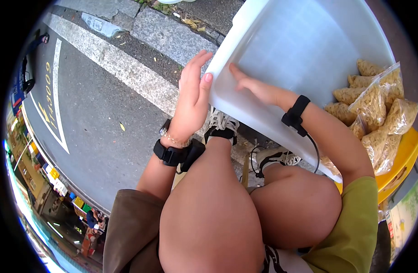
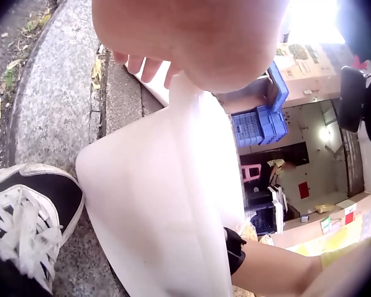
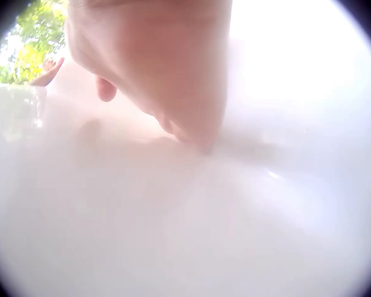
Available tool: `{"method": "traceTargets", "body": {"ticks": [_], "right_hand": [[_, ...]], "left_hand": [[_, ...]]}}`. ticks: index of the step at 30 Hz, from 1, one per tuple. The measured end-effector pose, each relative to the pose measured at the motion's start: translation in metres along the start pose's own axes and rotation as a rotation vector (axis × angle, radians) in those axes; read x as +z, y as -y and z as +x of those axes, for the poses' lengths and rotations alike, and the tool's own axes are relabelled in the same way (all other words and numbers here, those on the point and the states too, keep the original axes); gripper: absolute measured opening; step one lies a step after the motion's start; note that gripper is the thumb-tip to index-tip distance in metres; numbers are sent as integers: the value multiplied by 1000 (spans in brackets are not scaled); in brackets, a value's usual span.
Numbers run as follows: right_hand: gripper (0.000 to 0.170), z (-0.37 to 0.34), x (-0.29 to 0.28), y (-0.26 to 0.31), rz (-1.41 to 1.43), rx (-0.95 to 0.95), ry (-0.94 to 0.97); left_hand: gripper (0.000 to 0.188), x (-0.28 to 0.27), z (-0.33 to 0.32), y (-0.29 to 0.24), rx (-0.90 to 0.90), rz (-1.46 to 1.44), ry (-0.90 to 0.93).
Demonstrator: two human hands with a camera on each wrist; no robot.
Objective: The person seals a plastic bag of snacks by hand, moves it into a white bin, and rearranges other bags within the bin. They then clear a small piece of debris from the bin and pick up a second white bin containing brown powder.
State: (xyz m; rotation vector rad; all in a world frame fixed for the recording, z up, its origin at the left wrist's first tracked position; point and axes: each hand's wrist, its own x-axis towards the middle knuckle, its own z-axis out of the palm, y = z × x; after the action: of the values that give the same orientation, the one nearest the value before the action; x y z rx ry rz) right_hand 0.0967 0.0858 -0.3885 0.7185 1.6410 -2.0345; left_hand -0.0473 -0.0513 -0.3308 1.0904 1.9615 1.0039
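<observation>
A large white plastic bin (image 1: 300, 50) stands tilted beside the person's knees. Along the outside of its near corner is the left hand (image 1: 193, 100), fingers straight and thumb at the rim in the head view. The left wrist view shows the palm (image 2: 191, 37) close over the bin's edge. Inside the bin, the right hand (image 1: 262, 89) reaches toward the wall near the same corner with its index finger stretched out. In the right wrist view its lower edge rests on the smooth white surface (image 3: 173, 216), and several of its fingers are hidden.
Clear bags of pale yellowish pieces (image 1: 372, 109) are heaped on the right, by a yellow tub (image 1: 400, 159). A granite kerb (image 1: 172, 36) and a road with a white line (image 1: 113, 59) lie to the left. Blue crates (image 2: 260, 127) stand beyond the bin.
</observation>
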Motion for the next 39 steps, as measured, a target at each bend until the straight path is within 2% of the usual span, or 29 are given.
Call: {"method": "traceTargets", "body": {"ticks": [2,3,5,9,11,13,15,17,18,20,21,23,25,27,28,29,30,31,32,33,34,35,37,38,39], "right_hand": [[73,-7,-10,14,315,-3,162],[73,-8,-9,14,314,-7,160],[73,-10,-8,16,702,-12,181],[72,-21,-11,19,766,-92,248],[72,-30,-8,20,907,-117,269],[71,-46,-1,39,956,-166,316],[70,-62,6,61,1004,-217,367],[66,-76,16,81,861,-272,283],[66,-82,18,98,861,-284,290],[59,-87,23,128,677,-364,251],[59,-79,33,133,679,-374,261],[56,-57,57,141,998,-109,63],[56,-27,72,134,1134,-103,284],[60,13,111,117,1235,-129,229],[63,10,109,126,1192,-102,170],[66,7,105,134,1150,-76,112],[69,4,98,132,1108,-168,174],[69,7,99,128,1111,-169,165],[67,13,102,124,1013,-163,58],[65,18,104,121,915,-153,-47],[64,12,103,129,926,-6,-118],[64,18,112,124,929,4,-119],[63,20,113,140,1280,-23,198],[62,8,113,137,1042,-63,108],[62,8,104,134,1038,-68,110]], "left_hand": [[47,0,-1,0,6,-13,1],[46,0,0,0,13,-28,6],[46,0,0,1,20,-24,0],[45,-3,1,-3,-23,-68,15],[43,-7,0,-5,-25,-49,-7],[41,-17,-3,-7,-50,-165,-86],[40,-33,-12,-12,-62,-173,-239],[41,-57,-18,-18,87,-61,-340],[42,-69,-23,-27,99,82,-335],[44,-87,-32,-42,180,331,-324],[44,-91,-37,-50,181,345,-327],[48,-90,-41,-66,474,609,-240],[61,-80,-41,-74,510,728,47],[72,-62,-31,-31,500,541,-38],[64,-55,-30,-15,262,405,-157],[64,-60,-34,10,275,399,-150],[62,-76,-39,39,-216,98,-89],[60,-83,-36,41,-708,-207,-20],[60,-82,-40,39,-706,-208,-12],[60,-79,-36,12,-385,76,-164],[60,-75,-38,-5,-59,351,-307],[60,-68,-44,-9,-67,348,-303],[60,-60,-45,-13,333,435,-28],[60,-56,-40,3,266,336,-145],[60,-59,-45,17,270,339,-149]]}}
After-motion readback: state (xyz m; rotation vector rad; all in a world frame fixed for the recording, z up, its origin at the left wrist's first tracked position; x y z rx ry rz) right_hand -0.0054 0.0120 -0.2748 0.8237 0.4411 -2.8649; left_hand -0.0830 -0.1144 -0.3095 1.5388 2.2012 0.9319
